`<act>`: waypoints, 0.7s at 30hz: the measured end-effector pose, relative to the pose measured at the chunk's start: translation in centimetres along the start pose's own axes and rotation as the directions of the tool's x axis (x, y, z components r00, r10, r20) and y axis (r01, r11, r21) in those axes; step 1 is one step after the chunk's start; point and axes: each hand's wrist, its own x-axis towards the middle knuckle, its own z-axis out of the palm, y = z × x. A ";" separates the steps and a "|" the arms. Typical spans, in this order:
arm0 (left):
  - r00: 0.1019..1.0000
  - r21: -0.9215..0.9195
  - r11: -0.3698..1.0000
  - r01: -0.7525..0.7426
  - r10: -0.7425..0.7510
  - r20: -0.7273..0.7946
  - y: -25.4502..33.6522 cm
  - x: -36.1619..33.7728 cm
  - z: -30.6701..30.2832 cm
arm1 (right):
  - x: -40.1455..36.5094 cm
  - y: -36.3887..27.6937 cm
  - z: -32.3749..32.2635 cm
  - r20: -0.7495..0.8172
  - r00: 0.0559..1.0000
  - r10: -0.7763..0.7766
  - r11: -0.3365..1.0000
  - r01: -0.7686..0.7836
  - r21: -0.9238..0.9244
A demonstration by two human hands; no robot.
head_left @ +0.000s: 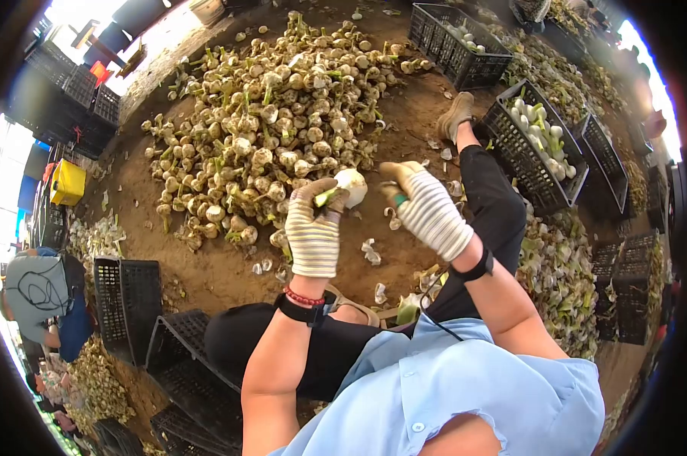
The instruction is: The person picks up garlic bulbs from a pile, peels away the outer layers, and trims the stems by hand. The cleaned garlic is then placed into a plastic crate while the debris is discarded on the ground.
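Observation:
In a striped white work glove, my left hand is closed on a garlic bulb. The bulb is white, partly peeled, with a short green stem lying toward my fingers. My right hand, gloved the same way, is beside the bulb and apart from it. Its fingers are curled, with a bit of green at the thumb; whatever they hold is hidden. Just beyond my hands lies a large pile of unpeeled garlic, soil-stained, with cut green stems. Peeled skins are scattered on the dirt floor.
To the right, a black crate holds cleaned white garlic, and another crate stands farther back. More black crates are at my left. A heap of skins lies beyond my leg. A yellow container and a bent-over person are far left.

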 end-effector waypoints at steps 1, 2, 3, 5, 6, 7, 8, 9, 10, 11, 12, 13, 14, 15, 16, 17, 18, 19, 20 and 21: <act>0.991 0.202 0.971 -0.132 0.131 0.014 -0.3 -0.1 0.1 | 0.7 -2.0 -0.1 0.002 1.000 0.003 1.000 -0.003 -0.019; 0.965 0.391 0.884 -0.256 0.257 0.052 -0.4 -0.2 0.2 | 1.1 -3.9 -0.4 0.005 1.000 0.005 0.999 -0.005 -0.038; 0.956 0.423 0.858 -0.291 0.283 0.081 0.5 -0.5 0.5 | 1.2 -4.3 0.0 -0.003 1.000 -0.001 0.994 0.000 -0.113; 0.948 0.425 0.849 -0.315 0.299 0.105 0.9 -0.9 0.6 | 1.1 -4.5 0.6 -0.005 1.000 -0.007 0.975 0.006 -0.220; 0.942 0.431 0.839 -0.333 0.310 0.124 1.0 -1.1 0.7 | 1.2 -4.2 0.7 -0.004 1.000 -0.012 0.974 0.011 -0.225; 0.928 0.430 0.822 -0.372 0.342 0.149 1.2 -1.2 0.6 | 1.2 -3.9 0.8 0.013 1.000 -0.012 0.964 0.015 -0.264; 0.928 0.426 0.824 -0.373 0.342 0.150 1.4 -1.1 0.4 | 1.2 -3.7 0.8 0.028 1.000 -0.009 0.953 0.017 -0.301; 0.920 0.388 0.835 -0.391 0.356 0.162 1.6 -1.0 0.2 | 1.4 -3.4 0.3 -0.024 0.999 -0.031 0.967 0.024 -0.254; 0.913 0.349 0.844 -0.407 0.368 0.173 1.8 -1.0 -0.1 | 1.2 -3.3 -0.2 -0.023 0.990 0.139 0.990 -0.139 -0.022; 0.920 0.252 0.887 -0.387 0.353 0.171 1.7 -0.9 -0.3 | 1.1 -2.2 -0.3 -0.068 0.992 0.107 0.993 -0.110 -0.044; 0.920 0.251 0.888 -0.386 0.351 0.173 1.8 -0.9 -0.8 | 0.8 -0.8 -0.4 -0.112 0.991 0.071 0.995 -0.079 -0.066; 0.945 0.189 0.932 -0.309 0.278 0.172 1.9 -0.8 -1.5 | 0.4 0.5 -0.6 -0.085 0.984 0.159 0.987 -0.159 0.006; 0.964 0.127 0.966 -0.224 0.201 0.175 1.9 -0.9 -2.0 | -0.3 2.2 -0.6 -0.100 0.981 0.168 0.985 -0.170 -0.010; 0.989 0.009 0.994 -0.109 0.107 0.098 1.6 -0.9 -2.2 | -1.3 4.8 -0.6 -0.029 0.979 0.202 0.969 -0.204 -0.139; 0.990 0.013 0.994 -0.107 0.106 0.092 1.4 -0.9 -2.4 | -1.9 6.5 -0.6 0.038 0.970 0.242 0.937 -0.224 -0.267; 0.991 0.030 0.995 -0.093 0.090 0.103 1.2 -0.7 -2.6 | -1.9 6.3 -0.7 0.041 0.971 0.237 0.939 -0.219 -0.264; 0.991 0.048 0.996 -0.078 0.072 0.114 1.2 -0.6 -2.7 | -2.0 5.7 -1.1 0.101 0.950 0.294 0.937 -0.266 -0.227; 0.992 0.019 0.997 -0.070 0.068 0.107 1.0 -0.5 -2.4 | -2.2 4.9 -1.8 0.162 0.922 0.351 0.928 -0.319 -0.195; 0.992 0.021 0.998 -0.062 0.060 0.111 0.6 -0.3 -2.2 | -1.9 3.0 -2.2 0.204 0.908 0.366 0.927 -0.375 0.007; 0.995 -0.066 0.998 -0.010 0.017 0.102 -0.1 -0.1 -1.9 | -1.5 1.2 -2.5 0.168 0.953 0.252 0.959 -0.269 0.084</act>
